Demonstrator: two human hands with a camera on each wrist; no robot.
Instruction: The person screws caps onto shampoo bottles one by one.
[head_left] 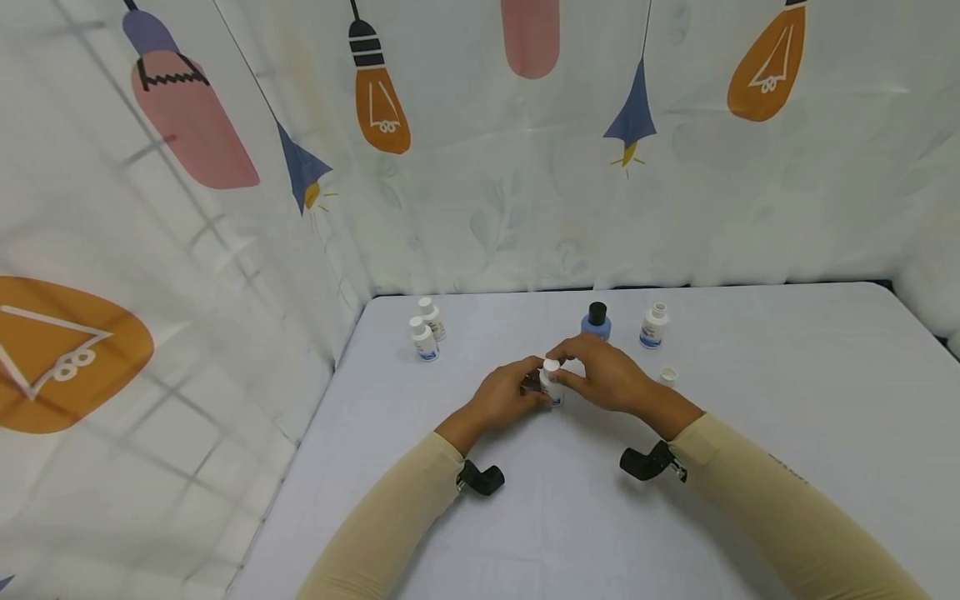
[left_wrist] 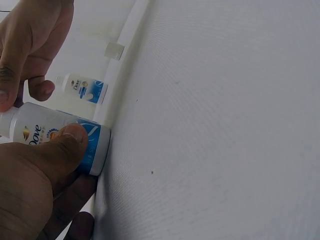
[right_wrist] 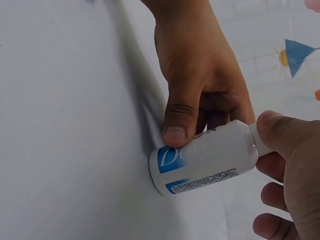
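Note:
A small white bottle [head_left: 553, 390] with a blue-patterned Dove label stands upright on the table between both hands. My left hand [head_left: 507, 395] grips its body, the thumb lying across the label in the left wrist view. With thumb and fingers, my right hand [head_left: 606, 372] pinches the white cap [right_wrist: 259, 139] at the bottle's top. Just behind the right hand stands a blue bottle [head_left: 596, 323] with a black cap. An uncapped white bottle [head_left: 667, 377] is partly hidden by the right wrist.
Two capped white bottles [head_left: 423, 340] stand together at the back left of the white-covered table [head_left: 810, 400]. Another uncapped white bottle [head_left: 654, 326] is at the back, right of the blue one. A patterned curtain [head_left: 465, 208] hangs behind and along the left side.

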